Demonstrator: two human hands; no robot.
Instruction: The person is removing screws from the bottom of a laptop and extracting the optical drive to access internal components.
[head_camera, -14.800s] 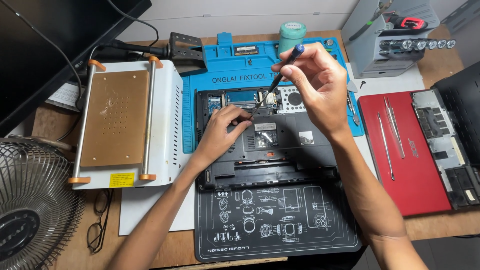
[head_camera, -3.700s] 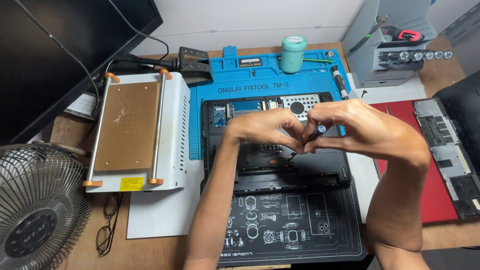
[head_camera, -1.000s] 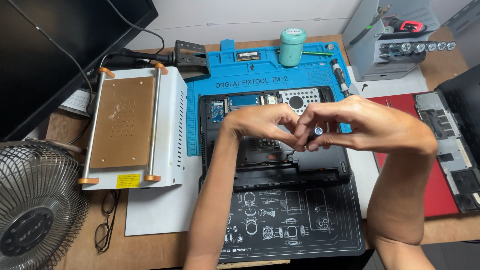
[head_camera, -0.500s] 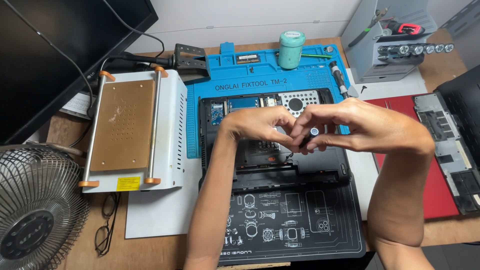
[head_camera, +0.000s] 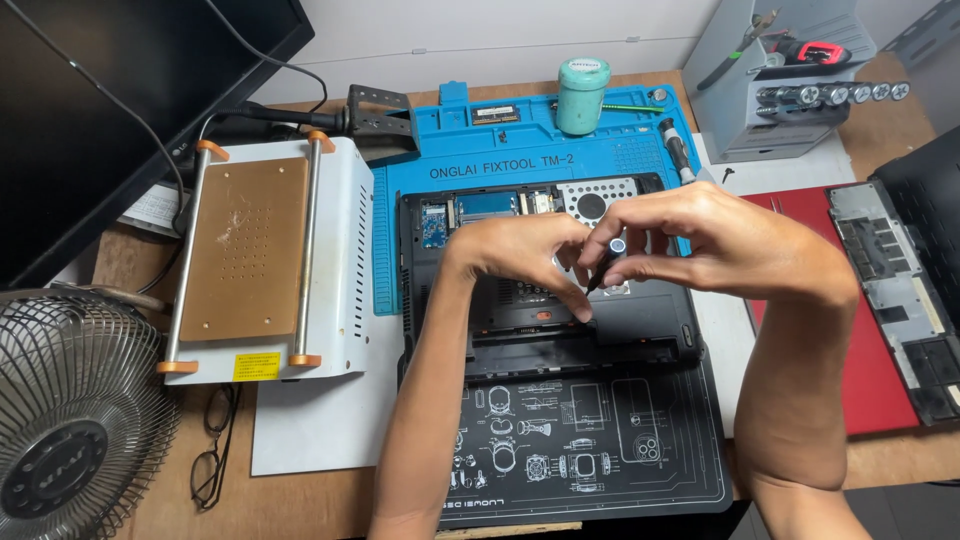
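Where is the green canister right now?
In the head view, the green canister stands upright at the far edge of the blue repair mat, right of centre, beyond the opened laptop.

Just 2 bare forearms and hands, left hand (head_camera: 520, 255) and right hand (head_camera: 725, 245), no sleeves, gloves, rings, watch or wrist straps showing anywhere on them.
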